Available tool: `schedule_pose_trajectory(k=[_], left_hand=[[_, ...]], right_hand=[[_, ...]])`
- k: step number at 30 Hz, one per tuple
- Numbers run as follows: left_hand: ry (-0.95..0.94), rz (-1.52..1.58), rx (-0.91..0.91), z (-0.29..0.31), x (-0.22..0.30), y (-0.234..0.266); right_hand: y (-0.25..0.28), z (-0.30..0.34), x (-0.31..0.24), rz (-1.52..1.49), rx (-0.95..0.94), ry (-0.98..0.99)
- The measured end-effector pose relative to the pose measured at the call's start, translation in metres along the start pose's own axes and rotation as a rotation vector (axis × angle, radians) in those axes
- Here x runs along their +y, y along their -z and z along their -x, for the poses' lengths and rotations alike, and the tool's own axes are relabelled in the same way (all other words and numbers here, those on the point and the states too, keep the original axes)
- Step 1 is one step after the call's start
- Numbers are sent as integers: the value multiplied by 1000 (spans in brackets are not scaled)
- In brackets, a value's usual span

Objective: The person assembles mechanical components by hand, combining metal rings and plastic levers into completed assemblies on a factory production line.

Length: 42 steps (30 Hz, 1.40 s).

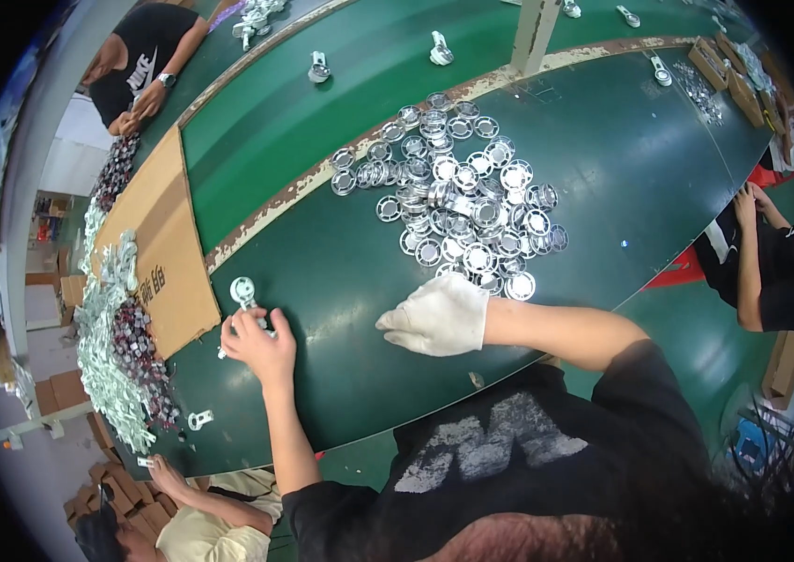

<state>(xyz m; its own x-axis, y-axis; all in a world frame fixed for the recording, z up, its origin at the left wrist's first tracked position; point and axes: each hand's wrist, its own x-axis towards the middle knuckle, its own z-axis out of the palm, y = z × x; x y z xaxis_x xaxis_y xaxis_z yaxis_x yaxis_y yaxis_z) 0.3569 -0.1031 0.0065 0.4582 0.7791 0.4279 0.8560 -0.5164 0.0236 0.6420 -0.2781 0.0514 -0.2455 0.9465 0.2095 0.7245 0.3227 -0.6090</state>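
My bare left hand (264, 348) is over the green table, its fingers curled around a white part with a round head (242, 288). The head sticks out past the fingertips; the rest is mostly under the hand. A bit of white also shows beside the thumb side, and I cannot tell whether it belongs to the same piece. My right hand (439, 317), in a white glove, is closed with its fingers pressed together, just on the near side of a heap of shiny silver discs (453, 201). Whatever its fingers hold, if anything, is hidden.
A cardboard sheet (168, 248) leans at the left beside a heap of white parts (111, 347) and small dark-red pieces (139, 351). Beyond a worn rail, white parts lie on a green belt (360, 103). A post (536, 37) rises there. Co-workers sit around.
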Motion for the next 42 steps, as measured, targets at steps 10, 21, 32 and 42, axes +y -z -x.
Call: schedule_pose_trajectory(k=[10,21,32,42], left_hand=[[-431,432,-53,-2,180,45],[-660,587,-187,-28,186,-6],[-636,657,-61,-26,187,-15],[-520,993,160,-40,173,8]], right_hand=[[3,11,2,-749,259,-403],[59,4,35,-953,790,-681],[51,12,36,-735,495,-523],[75,9,24,-852,256,-522]])
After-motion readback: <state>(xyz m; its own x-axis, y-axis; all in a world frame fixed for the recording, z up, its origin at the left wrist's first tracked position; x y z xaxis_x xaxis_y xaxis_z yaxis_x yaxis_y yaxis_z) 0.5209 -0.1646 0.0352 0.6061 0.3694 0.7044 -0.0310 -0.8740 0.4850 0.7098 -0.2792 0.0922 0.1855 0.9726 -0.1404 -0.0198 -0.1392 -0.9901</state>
